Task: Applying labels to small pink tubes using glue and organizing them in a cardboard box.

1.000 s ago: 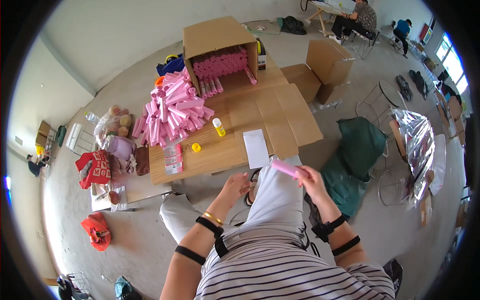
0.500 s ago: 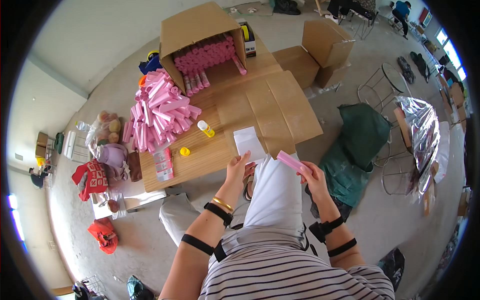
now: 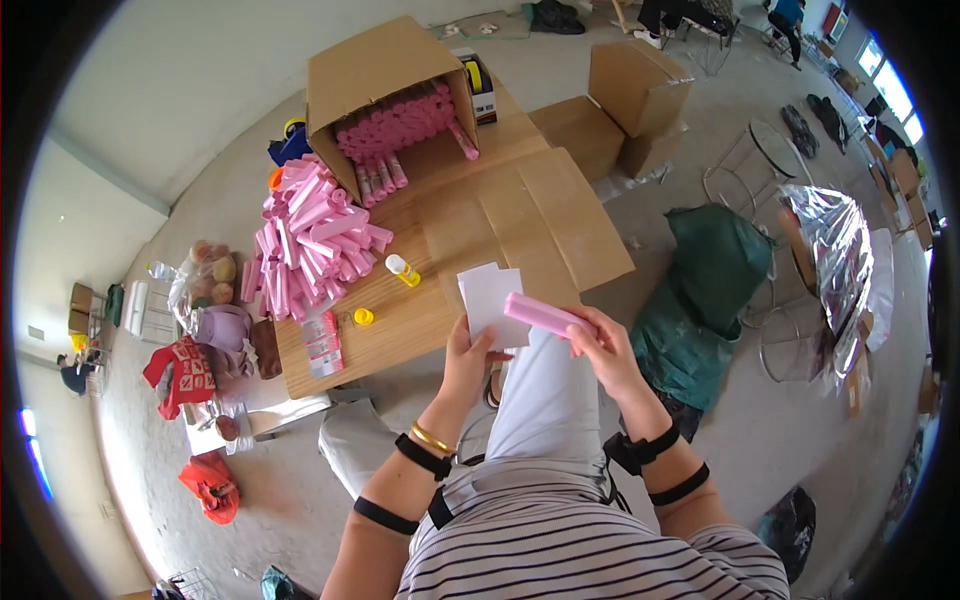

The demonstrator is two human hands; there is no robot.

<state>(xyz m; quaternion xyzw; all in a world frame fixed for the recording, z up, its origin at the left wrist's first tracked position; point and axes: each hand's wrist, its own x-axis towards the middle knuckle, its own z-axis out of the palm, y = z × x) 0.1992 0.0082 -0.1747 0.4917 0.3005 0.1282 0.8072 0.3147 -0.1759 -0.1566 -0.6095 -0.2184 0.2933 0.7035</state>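
Observation:
My left hand (image 3: 466, 362) is closed on a few white paper sheets (image 3: 490, 300), held fanned near the table's front edge. In my right hand (image 3: 607, 355) is a pink tube (image 3: 535, 313), gripped at its right end; the other end points left, in front of the papers. On the wooden table (image 3: 400, 330) stands an uncapped yellow-and-white glue stick (image 3: 403, 269), with its yellow cap (image 3: 363, 316) lying nearby. A heap of pink tubes (image 3: 315, 230) covers the table's left side. Pink-and-white printed slips (image 3: 323, 345) lie at the near left corner.
An opened cardboard box (image 3: 380, 65) full of pink tubes lies on its side at the back, its flap (image 3: 540, 215) spread across the table. More cartons (image 3: 635, 95) stand behind. To the right are a green sack (image 3: 705, 290), a stool (image 3: 775, 150) and silver foil (image 3: 830, 240).
The pink tube has moved left and up, over the edge of the papers. My left hand has brought the sheets slightly left, where they show more fully.

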